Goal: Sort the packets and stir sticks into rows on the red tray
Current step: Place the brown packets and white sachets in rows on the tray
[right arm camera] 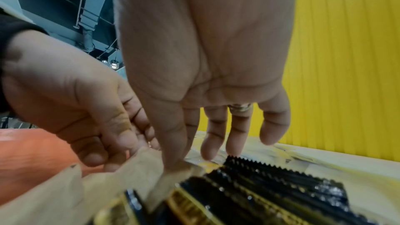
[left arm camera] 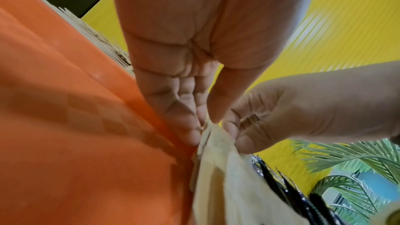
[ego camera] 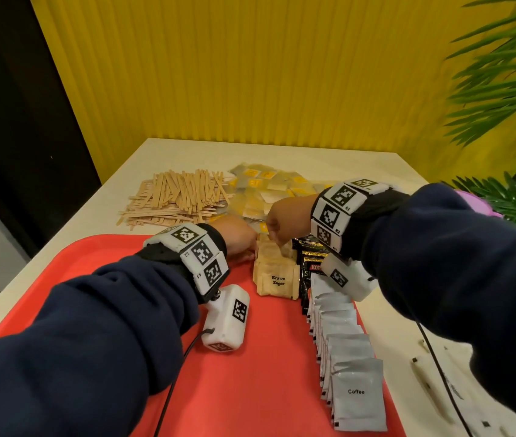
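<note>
On the red tray (ego camera: 244,373) a row of brown sugar packets (ego camera: 277,280) stands upright, beside black packets (ego camera: 310,263) and a long row of silver coffee packets (ego camera: 357,392). My left hand (ego camera: 245,247) holds the far end of the brown row; its thumb and fingers (left arm camera: 186,129) close on the packet tops (left arm camera: 227,177). From the right, my right hand (ego camera: 274,238) pinches a brown packet top (right arm camera: 151,160) between thumb and index, its other fingers spread over the black packets (right arm camera: 270,186). Loose stir sticks (ego camera: 178,197) and yellow-labelled packets (ego camera: 263,190) lie beyond the tray.
The tray sits on a pale table (ego camera: 118,190) against a yellow ribbed wall. A green plant (ego camera: 502,89) overhangs the right side. White paper-wrapped items (ego camera: 433,389) and a black cable lie right of the tray. Bare red tray floor spreads left of the brown row.
</note>
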Tool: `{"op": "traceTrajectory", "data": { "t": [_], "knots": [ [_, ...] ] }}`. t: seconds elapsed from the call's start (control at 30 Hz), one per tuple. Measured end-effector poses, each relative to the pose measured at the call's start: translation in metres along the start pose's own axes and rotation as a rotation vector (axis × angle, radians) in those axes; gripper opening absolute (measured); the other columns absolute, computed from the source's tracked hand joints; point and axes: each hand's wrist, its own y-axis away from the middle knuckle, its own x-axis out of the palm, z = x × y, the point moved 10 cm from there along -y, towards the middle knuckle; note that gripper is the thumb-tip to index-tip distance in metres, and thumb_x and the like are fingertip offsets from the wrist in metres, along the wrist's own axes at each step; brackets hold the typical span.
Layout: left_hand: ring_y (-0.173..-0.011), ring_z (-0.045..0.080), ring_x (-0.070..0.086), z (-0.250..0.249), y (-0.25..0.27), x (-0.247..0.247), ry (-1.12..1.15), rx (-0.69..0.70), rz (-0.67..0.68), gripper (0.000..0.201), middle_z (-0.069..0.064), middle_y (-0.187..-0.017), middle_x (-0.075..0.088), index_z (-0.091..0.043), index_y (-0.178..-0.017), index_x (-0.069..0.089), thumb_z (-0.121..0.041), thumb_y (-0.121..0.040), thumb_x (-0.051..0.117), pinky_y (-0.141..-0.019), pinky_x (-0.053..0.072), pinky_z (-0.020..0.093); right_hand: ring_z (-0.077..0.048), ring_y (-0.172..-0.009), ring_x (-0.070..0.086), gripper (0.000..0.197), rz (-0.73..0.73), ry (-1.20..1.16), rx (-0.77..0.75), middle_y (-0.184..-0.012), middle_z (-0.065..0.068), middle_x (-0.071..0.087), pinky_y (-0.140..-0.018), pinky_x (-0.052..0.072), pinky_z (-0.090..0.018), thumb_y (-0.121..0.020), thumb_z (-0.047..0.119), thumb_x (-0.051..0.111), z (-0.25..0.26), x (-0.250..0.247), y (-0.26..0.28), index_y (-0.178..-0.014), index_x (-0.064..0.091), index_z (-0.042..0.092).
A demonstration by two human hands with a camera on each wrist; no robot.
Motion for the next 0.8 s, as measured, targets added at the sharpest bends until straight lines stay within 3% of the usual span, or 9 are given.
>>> {"op": "traceTrajectory", "data": {
  "t": [0.13, 0.23, 0.33, 0.4, 0.47, 0.53, 0.57, 0.7, 0.8],
  "knots": [
    [-0.103, 0.031, 0.061, -0.011, -0.003, -0.007, -0.051, 0.073, -0.037, 0.031, 0.019, -0.119, 0.061, 0.000, -0.119, 0.058, 0.001, -0.089, 0.051, -0.087, 0.052, 0.035, -0.012, -0.080, 0.048, 0.021, -0.039, 0.015, 0.004, -0.080, 0.002, 0.055, -0.051, 0.029, -0.013, -0.087, 0.011, 0.059, 0.001, -0.005, 0.000, -0.105, 0.067, 0.006],
    [-0.090, 0.024, 0.055, -0.015, -0.001, -0.009, -0.102, 0.100, -0.056, 0.028, 0.015, -0.113, 0.063, -0.004, -0.112, 0.062, 0.003, -0.085, 0.057, -0.067, 0.045, 0.029, -0.012, -0.081, 0.047, 0.022, -0.011, 0.007, 0.001, -0.074, 0.006, 0.053, -0.050, 0.028, -0.010, -0.089, 0.012, 0.058, 0.000, -0.002, 0.002, -0.108, 0.065, 0.007],
    [-0.087, 0.021, 0.057, -0.011, -0.001, -0.015, -0.210, 0.097, -0.085, 0.024, 0.013, -0.108, 0.064, -0.004, -0.110, 0.063, -0.002, -0.086, 0.057, -0.066, 0.047, 0.026, -0.010, -0.081, 0.048, 0.022, -0.030, -0.018, 0.015, -0.086, 0.003, 0.060, -0.051, 0.030, -0.009, -0.088, 0.008, 0.056, -0.004, -0.005, 0.004, -0.108, 0.067, 0.007],
    [-0.076, 0.018, 0.056, -0.008, 0.001, -0.015, -0.271, 0.073, -0.077, 0.017, 0.009, -0.091, 0.063, -0.006, -0.103, 0.062, -0.006, -0.087, 0.059, -0.055, 0.043, 0.020, -0.010, -0.072, 0.049, 0.020, -0.080, -0.034, 0.040, -0.075, 0.006, 0.056, -0.051, 0.031, -0.013, -0.086, 0.007, 0.056, -0.008, -0.011, 0.007, -0.102, 0.069, 0.008],
    [-0.070, 0.020, 0.056, -0.003, -0.001, -0.010, -0.322, 0.028, -0.029, 0.009, 0.009, -0.080, 0.062, -0.002, -0.094, 0.063, -0.005, -0.085, 0.062, -0.056, 0.044, 0.021, -0.009, -0.068, 0.048, 0.018, -0.098, -0.030, 0.050, -0.074, 0.005, 0.056, -0.051, 0.032, -0.016, -0.086, 0.009, 0.057, -0.011, -0.013, 0.010, -0.099, 0.069, 0.008],
    [-0.064, 0.019, 0.060, 0.002, -0.002, -0.003, -0.270, -0.029, 0.033, 0.001, 0.011, -0.074, 0.063, -0.001, -0.086, 0.062, -0.001, -0.085, 0.062, -0.067, 0.053, 0.027, -0.012, -0.077, 0.052, 0.017, -0.072, -0.026, 0.067, -0.088, 0.000, 0.063, -0.058, 0.038, -0.019, -0.085, 0.014, 0.061, -0.013, -0.008, 0.010, -0.099, 0.069, 0.010],
    [-0.059, 0.016, 0.062, 0.001, -0.001, -0.002, -0.270, -0.045, 0.045, 0.003, 0.011, -0.072, 0.063, -0.001, -0.083, 0.061, -0.001, -0.085, 0.061, -0.067, 0.054, 0.025, -0.013, -0.081, 0.053, 0.019, -0.045, -0.014, 0.076, -0.095, -0.001, 0.066, -0.062, 0.040, -0.022, -0.084, 0.017, 0.063, -0.013, -0.003, 0.010, -0.101, 0.069, 0.009],
    [-0.032, 0.007, 0.051, 0.001, 0.004, 0.002, -0.370, -0.076, 0.056, 0.026, 0.004, -0.052, 0.058, -0.003, -0.066, 0.053, -0.010, -0.091, 0.055, -0.039, 0.044, 0.016, -0.013, -0.082, 0.052, 0.031, 0.044, 0.058, 0.072, -0.107, -0.007, 0.068, -0.059, 0.039, -0.022, -0.080, 0.023, 0.071, -0.010, 0.013, 0.005, -0.105, 0.069, 0.006],
    [-0.026, 0.003, 0.046, -0.003, 0.007, 0.004, -0.446, -0.074, 0.078, 0.031, -0.001, -0.047, 0.058, -0.008, -0.063, 0.053, -0.016, -0.093, 0.054, -0.037, 0.040, 0.014, -0.014, -0.079, 0.049, 0.031, 0.053, 0.095, 0.054, -0.100, -0.008, 0.066, -0.052, 0.035, -0.017, -0.082, 0.021, 0.068, -0.006, 0.014, 0.003, -0.107, 0.068, 0.003]
  ]
}}
